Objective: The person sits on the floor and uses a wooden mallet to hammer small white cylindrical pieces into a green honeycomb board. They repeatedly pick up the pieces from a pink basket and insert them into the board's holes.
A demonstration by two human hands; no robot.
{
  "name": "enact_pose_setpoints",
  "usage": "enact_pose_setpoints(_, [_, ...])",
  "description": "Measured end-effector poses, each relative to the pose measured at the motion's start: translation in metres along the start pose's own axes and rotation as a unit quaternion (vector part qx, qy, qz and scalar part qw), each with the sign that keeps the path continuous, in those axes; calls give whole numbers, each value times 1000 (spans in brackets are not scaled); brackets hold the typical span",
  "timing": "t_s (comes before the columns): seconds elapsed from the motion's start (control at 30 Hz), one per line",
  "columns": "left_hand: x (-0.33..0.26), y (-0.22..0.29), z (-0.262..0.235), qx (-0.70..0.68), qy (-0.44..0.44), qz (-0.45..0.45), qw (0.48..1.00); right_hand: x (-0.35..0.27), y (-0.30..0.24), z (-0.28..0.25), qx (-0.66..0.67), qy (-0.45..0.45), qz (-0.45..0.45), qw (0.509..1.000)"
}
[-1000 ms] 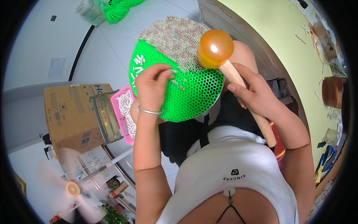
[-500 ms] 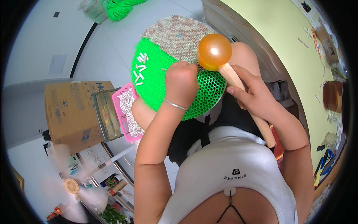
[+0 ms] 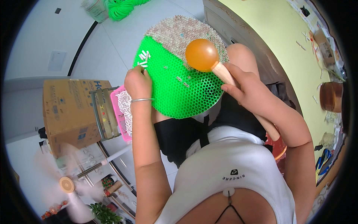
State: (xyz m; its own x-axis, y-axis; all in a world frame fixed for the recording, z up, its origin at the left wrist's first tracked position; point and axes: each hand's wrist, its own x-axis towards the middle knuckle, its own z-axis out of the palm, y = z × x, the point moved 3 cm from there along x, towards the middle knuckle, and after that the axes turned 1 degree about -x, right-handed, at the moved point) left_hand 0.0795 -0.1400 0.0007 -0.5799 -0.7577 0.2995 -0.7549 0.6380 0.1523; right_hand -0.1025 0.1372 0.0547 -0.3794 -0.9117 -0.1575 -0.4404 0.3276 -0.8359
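Note:
A round green honeycomb disc rests across my lap, its far part packed with pinkish-white tube pieces. A few single tubes sit in cells nearer its middle. My right hand is wrapped round the wooden handle of a mallet, whose round amber head hangs over the disc's right side. At the disc's left edge my left hand is closed, its fingertips against a small heap of loose white tubes. What its fingers pinch is hidden.
Left of my knee is a pink basket full of white tubes, beside a cardboard box. A fan spins at lower left. To the right runs a yellow-green tabletop with scattered tubes. Green cord lies on the floor beyond.
My left hand has moved left from the disc's middle to the loose tubes, uncovering a few set tubes. The mallet head has shifted slightly left and nearer.

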Motion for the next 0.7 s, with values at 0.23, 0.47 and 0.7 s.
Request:
enact_pose_setpoints(0.23, [-29,82,-13,-444,-106,-6,889,-11,16,-1,152,-8,107,983])
enact_pose_setpoints(0.47, [-32,113,-4,-237,-2,271,933,-10,18,0,169,-1,87,982])
enact_pose_setpoints(0.7, [-30,124,-2,-216,-36,285,933,-12,19,0,169,3,86,982])
